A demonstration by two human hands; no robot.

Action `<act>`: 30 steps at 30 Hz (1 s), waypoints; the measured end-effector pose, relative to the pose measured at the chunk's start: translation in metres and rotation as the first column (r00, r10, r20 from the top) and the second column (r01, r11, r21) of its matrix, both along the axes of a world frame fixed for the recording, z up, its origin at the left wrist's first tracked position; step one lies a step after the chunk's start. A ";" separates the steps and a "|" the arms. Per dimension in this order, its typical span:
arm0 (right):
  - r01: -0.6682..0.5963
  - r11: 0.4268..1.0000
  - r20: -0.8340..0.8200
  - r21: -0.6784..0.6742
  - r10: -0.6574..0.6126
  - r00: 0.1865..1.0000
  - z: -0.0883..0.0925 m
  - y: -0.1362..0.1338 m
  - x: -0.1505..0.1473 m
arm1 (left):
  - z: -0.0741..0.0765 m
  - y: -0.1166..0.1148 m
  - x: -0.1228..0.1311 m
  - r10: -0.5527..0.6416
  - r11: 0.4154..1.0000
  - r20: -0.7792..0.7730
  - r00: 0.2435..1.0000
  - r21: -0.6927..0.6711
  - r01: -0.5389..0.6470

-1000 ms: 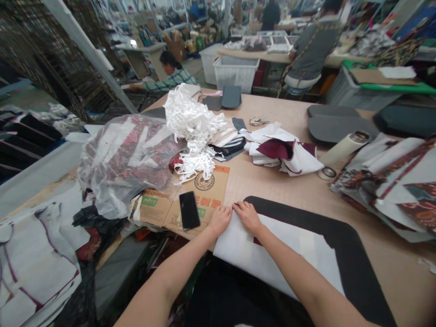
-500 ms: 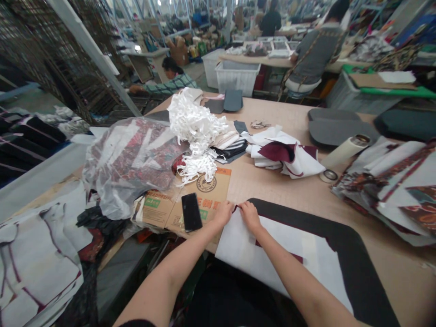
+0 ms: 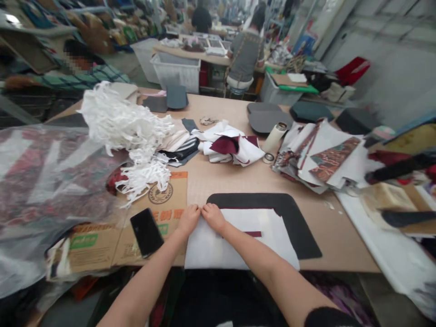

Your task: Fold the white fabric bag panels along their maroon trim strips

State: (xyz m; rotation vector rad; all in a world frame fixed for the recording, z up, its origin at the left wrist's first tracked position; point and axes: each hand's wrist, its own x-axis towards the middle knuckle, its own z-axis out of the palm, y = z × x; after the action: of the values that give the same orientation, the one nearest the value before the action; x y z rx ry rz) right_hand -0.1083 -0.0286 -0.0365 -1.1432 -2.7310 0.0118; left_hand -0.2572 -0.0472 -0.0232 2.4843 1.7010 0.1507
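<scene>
My left hand and my right hand meet at the upper left corner of a white fabric sheet, both with fingers curled and pinching its edge. The sheet lies over a black rounded panel near the table's front edge. A maroon strip shows through a gap in the white. A black phone lies just left of my left hand on flattened cardboard.
A heap of white strips and a plastic-wrapped patterned bundle fill the left. Folded white and maroon cloth, a paper roll, a tape ring and patterned pieces lie farther back. People sit at tables behind.
My view has swung to the right and pulled back, so the table's right side now shows. Both hands stay pinched together on the same corner of the white sheet.
</scene>
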 end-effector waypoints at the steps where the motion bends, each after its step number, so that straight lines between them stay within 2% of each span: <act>1: -0.012 1.000 0.015 0.003 0.012 1.000 0.002 0.000 0.001 | 0.003 -0.002 0.002 -0.025 0.999 -0.054 0.998 0.029 0.027; 4: -0.034 0.999 0.048 0.015 0.033 0.998 0.007 -0.002 0.009 | 0.013 -0.008 0.009 -0.083 0.992 -0.169 0.982 0.081 0.098; 7: -0.030 0.999 0.056 0.034 0.028 0.998 0.010 -0.005 0.031 | 0.019 -0.014 0.017 -0.073 0.990 -0.200 0.977 0.100 0.094; 10: -0.015 0.997 0.059 0.070 0.010 0.998 0.011 -0.008 0.068 | 0.018 -0.017 0.022 -0.026 0.991 -0.210 0.977 0.121 0.052; 15: 0.012 0.990 0.038 0.142 -0.018 0.999 0.012 -0.015 0.150 | 0.017 -0.024 0.024 0.033 0.994 -0.234 0.972 0.109 -0.008; 19: 0.079 0.983 0.013 0.164 -0.082 0.997 0.016 -0.027 0.214 | 0.018 -0.027 0.027 0.170 0.984 -0.173 0.970 0.081 -0.158; 22: 0.264 0.955 -0.003 0.133 -0.266 0.964 0.017 -0.042 0.257 | 0.019 -0.030 0.027 0.357 0.933 -0.085 0.930 -0.021 -0.360; 24: 0.479 0.872 -0.033 0.099 -0.478 0.877 0.012 -0.054 0.285 | 0.019 -0.034 0.025 0.485 0.867 -0.008 0.874 -0.124 -0.482; 27: 0.781 0.621 -0.050 -0.070 -0.784 0.619 -0.005 -0.074 0.321 | 0.022 -0.044 0.021 0.617 0.765 0.088 0.782 -0.296 -0.571; 28: 0.824 0.548 -0.033 -0.147 -0.835 0.550 -0.009 -0.081 0.329 | 0.023 -0.047 0.021 0.640 0.741 0.107 0.761 -0.349 -0.574; 30: 0.834 0.466 -0.010 -0.294 -0.874 0.485 -0.008 -0.094 0.336 | 0.026 -0.054 0.023 0.641 0.730 0.154 0.752 -0.425 -0.535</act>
State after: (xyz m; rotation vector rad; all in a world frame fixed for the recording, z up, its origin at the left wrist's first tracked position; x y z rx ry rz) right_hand 0.2275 -0.1231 -0.0446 -2.3574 -1.7191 0.3073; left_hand -0.2346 -0.1008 0.0024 1.4960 2.0993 0.2299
